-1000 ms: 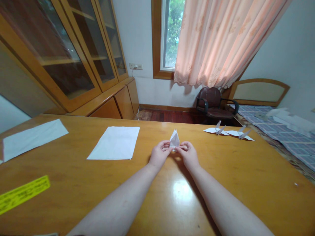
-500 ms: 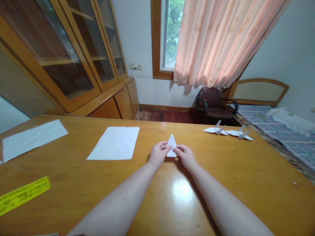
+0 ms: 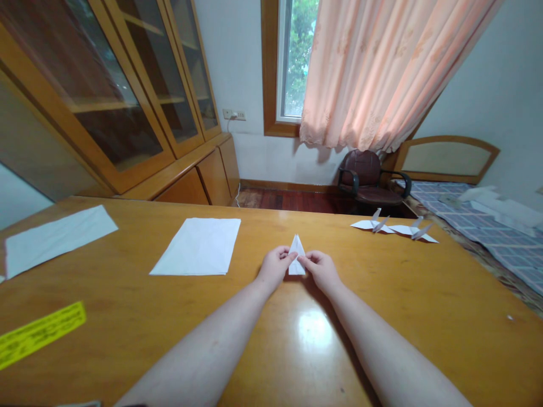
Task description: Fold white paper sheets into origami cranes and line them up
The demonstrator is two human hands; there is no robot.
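A small piece of folded white paper point(image 3: 297, 267) is held over the middle of the wooden table point(image 3: 271, 350), its narrow, split point facing away from me. My left hand point(image 3: 276, 265) grips its left edge, thumb on top. From the right, my right hand point(image 3: 320, 268) pinches the other edge, with the thumb likewise on the front face. The two thumb tips almost meet at the paper's centre. Behind the paper, most of my other fingers are hidden.
Left of my hands lies a stack of white sheets point(image 3: 199, 246); farther left is another white paper point(image 3: 61, 240). A yellow label point(image 3: 42, 333) sits at the near left. Two folded paper cranes point(image 3: 375, 225) stand at the back right. Beyond the table is a brown chair point(image 3: 367, 175).
The folded paper has shifted slightly toward me, and its tip now shows a clearer split. Both hands keep their hold; everything else stays put.
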